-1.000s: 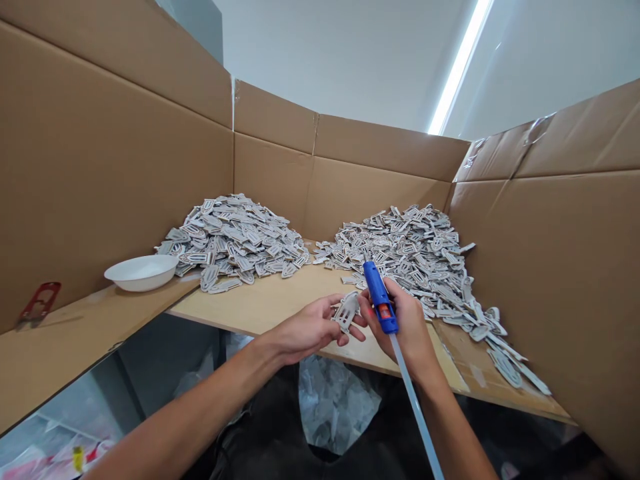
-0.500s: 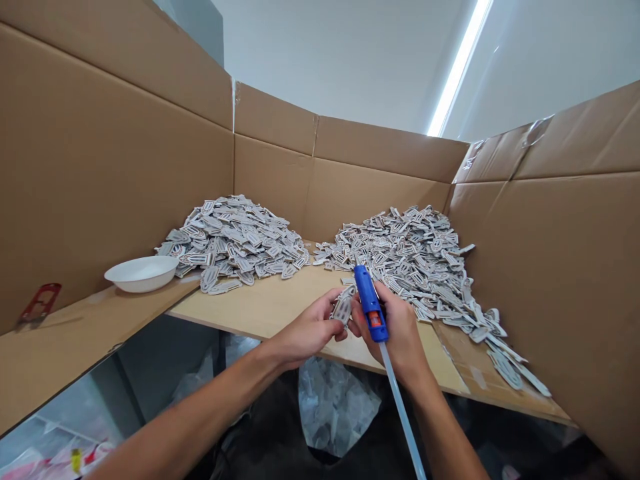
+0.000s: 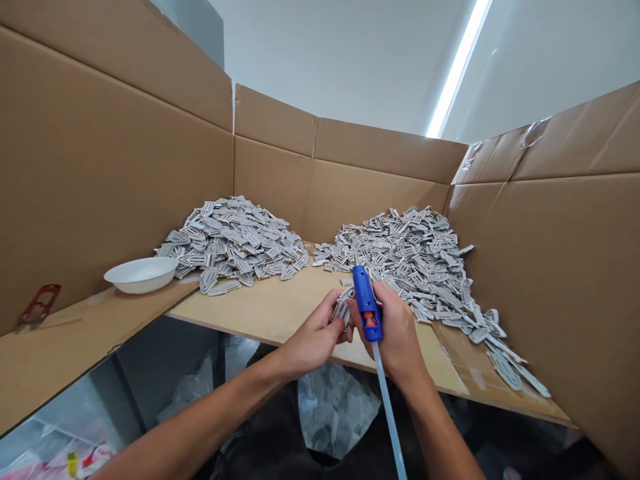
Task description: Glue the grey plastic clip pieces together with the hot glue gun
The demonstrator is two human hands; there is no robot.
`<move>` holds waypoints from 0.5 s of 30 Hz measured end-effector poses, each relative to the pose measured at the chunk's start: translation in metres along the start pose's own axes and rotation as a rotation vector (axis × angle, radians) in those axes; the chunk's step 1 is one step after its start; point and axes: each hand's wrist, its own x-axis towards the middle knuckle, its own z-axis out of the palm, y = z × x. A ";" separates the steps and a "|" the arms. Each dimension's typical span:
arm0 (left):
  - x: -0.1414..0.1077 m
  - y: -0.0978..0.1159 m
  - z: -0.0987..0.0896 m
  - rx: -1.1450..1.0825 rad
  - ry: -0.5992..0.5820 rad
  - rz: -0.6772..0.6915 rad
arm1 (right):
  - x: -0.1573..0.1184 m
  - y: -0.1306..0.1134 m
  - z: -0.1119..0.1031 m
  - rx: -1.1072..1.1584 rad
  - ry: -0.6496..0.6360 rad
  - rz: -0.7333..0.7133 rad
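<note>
In my left hand (image 3: 317, 333) is a small grey slotted piece (image 3: 343, 308), pinched between thumb and fingers. My right hand (image 3: 395, 327) is wrapped round a blue glue gun (image 3: 367, 303), its nozzle pointing away from me, with a long translucent glue stick (image 3: 389, 413) trailing from its rear. The fingers of my right hand come close to the grey piece; whether they touch it is hard to tell. Beyond my hands lie two heaps of similar grey pieces, a left heap (image 3: 240, 237) and a right heap (image 3: 410, 250).
A white bowl (image 3: 141, 277) stands on the left cardboard ledge (image 3: 90, 327), with a red tool (image 3: 41, 303) farther left. Cardboard walls (image 3: 380, 160) enclose the wooden tabletop (image 3: 250, 308). A clear plastic bag (image 3: 335, 410) hangs below the front edge.
The glue gun and its trailing stick have shifted slightly left. The grey piece has turned in my left hand, and more of it is now hidden by my fingers.
</note>
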 end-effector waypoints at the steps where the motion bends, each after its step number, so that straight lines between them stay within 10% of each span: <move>1: 0.000 0.003 0.001 -0.003 0.029 -0.004 | 0.001 0.001 -0.001 0.011 0.010 0.008; 15: -0.002 0.022 0.008 -0.113 0.114 0.221 | 0.002 0.014 -0.031 0.284 -0.197 0.167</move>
